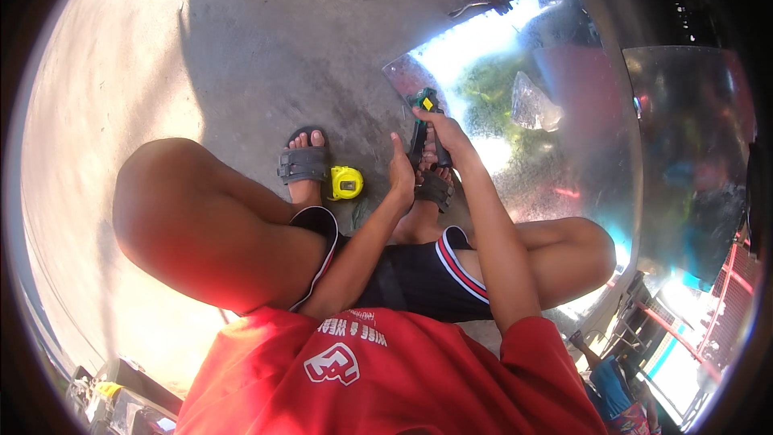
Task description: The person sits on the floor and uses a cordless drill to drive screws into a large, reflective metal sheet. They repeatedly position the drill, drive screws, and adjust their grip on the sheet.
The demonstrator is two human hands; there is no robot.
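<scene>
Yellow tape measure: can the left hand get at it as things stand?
Probably yes: only floor shows between the left hand and the yellow tape measure, though that hand may first have to leave the green-and-black hand tool.

The right hand (448, 134) partly hides the green-and-black tool (418, 138), and a sandal (436, 191) beside the left hand (401, 174) is partly covered.

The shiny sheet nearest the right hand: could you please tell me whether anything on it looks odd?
Yes: a pale, jagged-edged patch stands out on the smoother shiny sheet, right of the right hand. It may be a plastic scrap or a reflection; I cannot tell which.
</scene>
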